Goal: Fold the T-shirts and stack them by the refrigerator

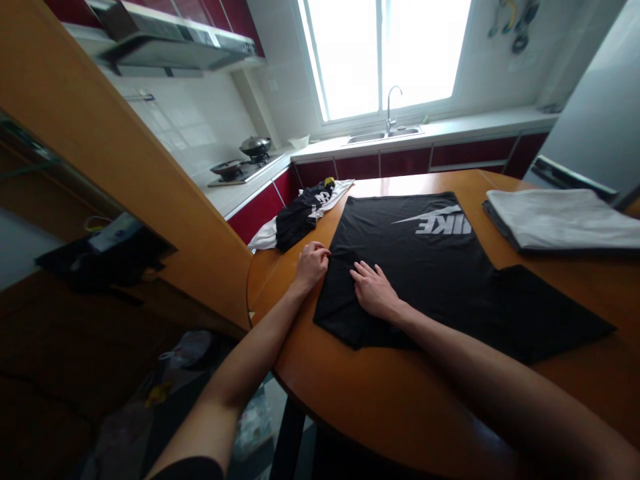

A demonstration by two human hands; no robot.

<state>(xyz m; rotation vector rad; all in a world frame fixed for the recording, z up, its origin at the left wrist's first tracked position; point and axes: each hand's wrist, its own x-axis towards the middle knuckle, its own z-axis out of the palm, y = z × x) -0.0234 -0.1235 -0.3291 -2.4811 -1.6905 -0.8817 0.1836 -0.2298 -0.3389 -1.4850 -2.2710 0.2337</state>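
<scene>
A black shirt (440,267) with white lettering lies spread on the wooden table (320,373), one sleeve reaching out to the right. My right hand (374,291) rests palm down on the shirt near its left part, fingers spread, holding nothing. At the shirt's left edge is my left hand (313,264), its fingers bent and drawn together against the cloth; the fingertips seem to pinch the edge.
Behind my left hand lies a crumpled black and white garment (300,217). Folded white and dark cloth (560,220) sits at the table's right. A wooden partition (150,180) stands left. Beyond are a sink (385,135) and a stove (245,172) with pans.
</scene>
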